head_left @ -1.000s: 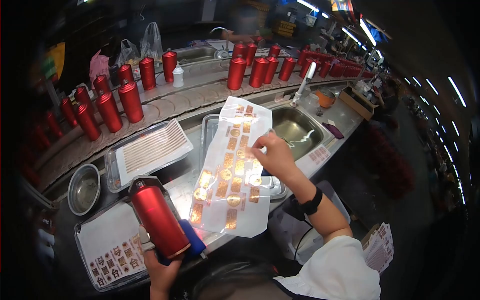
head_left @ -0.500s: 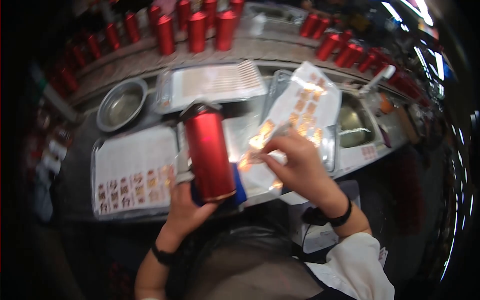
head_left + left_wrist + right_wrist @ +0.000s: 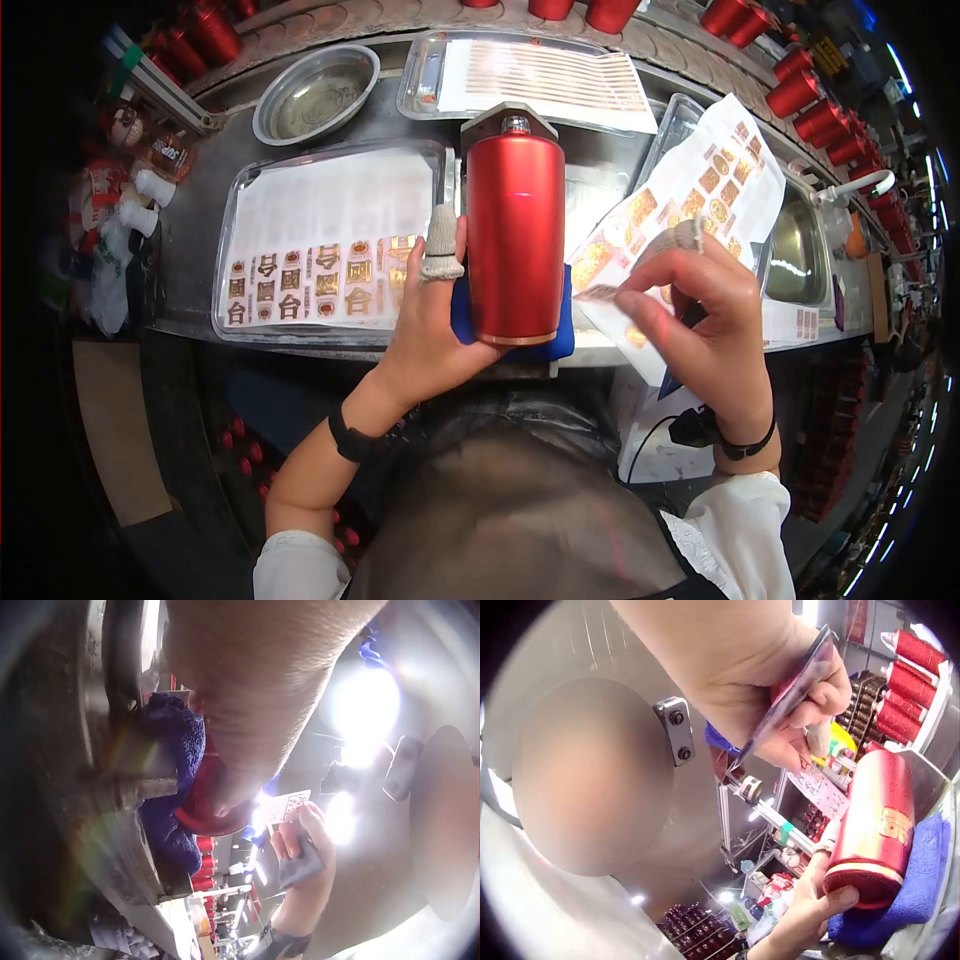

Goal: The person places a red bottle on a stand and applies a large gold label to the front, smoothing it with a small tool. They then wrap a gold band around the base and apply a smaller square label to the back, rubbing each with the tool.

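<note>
My left hand [image 3: 425, 330] grips the lower part of a red bottle [image 3: 515, 240], which lies tilted over a blue towel [image 3: 562, 310] with its neck pointing away from me. A gold emblem [image 3: 895, 825] shows on the bottle's side in the right wrist view. Just right of the bottle, my right hand [image 3: 715, 330] pinches a small printed decal [image 3: 287, 806] between thumb and forefinger. A flat grey scraper-like piece [image 3: 301, 864] is tucked in that same hand's curled fingers. Knitted finger covers [image 3: 441, 245] are on a finger of each hand.
A tray [image 3: 225, 255] of gold-and-brown decals lies left, with a metal bowl [image 3: 262, 115] behind it. Another tray [image 3: 408, 85] bears a striped sheet. A gold decal sheet [image 3: 765, 195] lies right, beside a sink [image 3: 795, 250]. More red bottles [image 3: 795, 95] stand behind.
My right hand has come from over the gold decal sheet to beside the bottle, with the decal pinched in it. The head view has swung left and down. My left hand still holds the bottle.
</note>
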{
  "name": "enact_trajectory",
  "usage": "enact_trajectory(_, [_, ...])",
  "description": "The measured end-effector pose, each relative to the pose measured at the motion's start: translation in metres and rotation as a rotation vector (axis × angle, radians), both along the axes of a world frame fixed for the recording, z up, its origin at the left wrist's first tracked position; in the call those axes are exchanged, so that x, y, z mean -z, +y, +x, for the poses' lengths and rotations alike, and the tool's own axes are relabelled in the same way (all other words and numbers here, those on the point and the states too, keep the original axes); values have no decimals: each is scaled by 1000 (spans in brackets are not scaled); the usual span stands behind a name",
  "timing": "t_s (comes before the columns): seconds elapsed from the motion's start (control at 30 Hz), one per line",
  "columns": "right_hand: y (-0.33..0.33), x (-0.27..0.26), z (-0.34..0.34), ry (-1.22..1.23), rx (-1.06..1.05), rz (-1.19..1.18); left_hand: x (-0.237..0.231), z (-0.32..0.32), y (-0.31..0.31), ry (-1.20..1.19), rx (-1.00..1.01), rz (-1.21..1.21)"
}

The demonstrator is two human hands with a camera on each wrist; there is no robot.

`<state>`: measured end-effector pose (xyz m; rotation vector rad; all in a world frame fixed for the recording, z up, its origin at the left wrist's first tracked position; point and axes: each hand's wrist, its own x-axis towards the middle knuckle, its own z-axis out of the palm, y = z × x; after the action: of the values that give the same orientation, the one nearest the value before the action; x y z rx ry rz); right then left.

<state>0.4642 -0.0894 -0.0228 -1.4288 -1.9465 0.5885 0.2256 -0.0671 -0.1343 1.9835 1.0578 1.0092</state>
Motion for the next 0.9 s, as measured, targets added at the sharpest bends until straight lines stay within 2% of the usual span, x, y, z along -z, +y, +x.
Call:
enact_trajectory(0.07, [5,-6,-5,25,-37,-94,1,0,0,-23,5,-11])
enact_trajectory(0.17, [30,-3,-13,10,-195,-83,8,-5,1,15,52,-110])
enact_trajectory(0.23, [46,8,-27,119,-151,-83,16,-8,0,14,46,-161])
enact_trajectory(0.37, [76,21,-37,-17,-130,0,19,-17,0,40,60,-117])
enact_trajectory(0.43, [81,21,-40,-66,-105,-2,13,-23,5,-23,78,-135])
enact_trajectory(0.53, [83,22,-41,-83,-77,-10,7,-25,22,-320,28,-288])
enact_trajectory(0.63, [85,31,-42,-83,-69,24,-7,-14,37,-459,11,-415])
enact_trajectory(0.77, [85,35,-44,-65,-62,78,3,1,42,-458,-13,-401])
enact_trajectory(0.9, [85,40,-43,-96,-23,87,2,11,41,-570,-13,-456])
